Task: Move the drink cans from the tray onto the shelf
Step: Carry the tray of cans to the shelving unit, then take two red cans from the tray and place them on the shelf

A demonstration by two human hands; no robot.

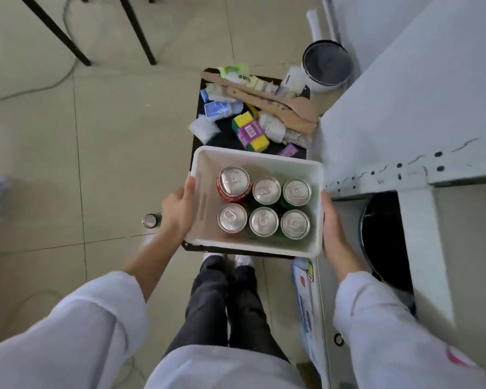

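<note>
A white plastic tray (208, 161) is held in front of me at about waist height. Inside stand several upright drink cans in two rows: a red can (233, 182) at the back left, the others silver-topped with green sides, such as the green can (295, 224) at the front right. My left hand (177, 211) grips the tray's left wall, thumb over the rim. My right hand (333, 231) presses flat on its right wall. The white metal shelf (410, 113) runs along the right, its perforated front edge level with the tray.
Below the tray a black surface (222, 138) holds sponges, tissue packs and wooden spatulas. A white pot (327, 67) stands behind it. One lone can (151, 220) sits on the tiled floor to the left. A black bin (387, 237) is under the shelf. Black table legs stand at the top left.
</note>
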